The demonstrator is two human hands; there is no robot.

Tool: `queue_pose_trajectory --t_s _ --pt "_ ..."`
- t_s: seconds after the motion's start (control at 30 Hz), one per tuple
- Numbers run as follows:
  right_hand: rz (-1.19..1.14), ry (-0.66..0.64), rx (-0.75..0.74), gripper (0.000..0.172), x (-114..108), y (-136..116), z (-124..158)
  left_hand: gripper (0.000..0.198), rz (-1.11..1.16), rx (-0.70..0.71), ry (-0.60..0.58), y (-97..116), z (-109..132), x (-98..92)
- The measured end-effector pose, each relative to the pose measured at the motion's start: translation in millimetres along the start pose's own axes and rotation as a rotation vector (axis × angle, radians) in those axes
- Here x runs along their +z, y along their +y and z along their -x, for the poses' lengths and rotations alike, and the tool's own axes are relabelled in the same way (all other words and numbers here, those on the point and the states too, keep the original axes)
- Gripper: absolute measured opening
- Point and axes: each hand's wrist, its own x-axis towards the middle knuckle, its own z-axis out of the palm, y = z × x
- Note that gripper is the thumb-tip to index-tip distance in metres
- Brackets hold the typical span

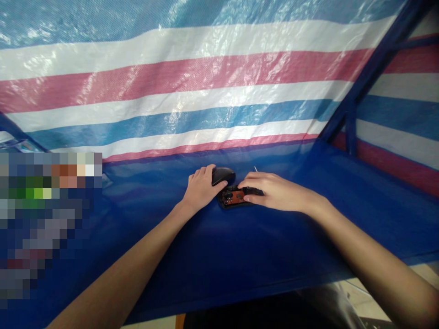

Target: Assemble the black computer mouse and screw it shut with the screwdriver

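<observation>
A black computer mouse lies opened in two parts on the blue cloth surface. Its glossy top cover (224,175) is gripped by my left hand (203,185), the thumb along the near edge and the fingers over the far side. Just to the right and nearer sits the mouse base (224,204), with a reddish-brown circuit board (234,197) showing inside. My right hand (270,189) holds the right end of the base between thumb and fingers, hiding part of it. Behind the right fingers a thin light-coloured tip (255,169) sticks up; what it belongs to is hidden.
The blue cloth (219,256) covers the table. Behind it hangs a striped red, white and blue plastic sheet (178,87). Dark blue frame bars (350,109) slope down at the right. A blurred-out patch (41,219) hides things at the left.
</observation>
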Motion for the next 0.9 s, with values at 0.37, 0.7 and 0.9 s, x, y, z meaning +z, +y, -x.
queue_pose_trajectory --t_s 0.37,0.7,0.9 --pt "-0.017 -0.11 0.034 0.026 -3 2 -1 0.057 0.033 0.059 -0.099 -11 -8 -4.1" --pt "-0.062 -0.114 0.023 0.025 -4 1 0 0.067 0.143 0.099 -0.146 -12 -8 -11.0" --pt "-0.064 -0.101 0.017 0.023 -4 1 0 0.045 0.18 0.225 -0.064 6 3 -21.5"
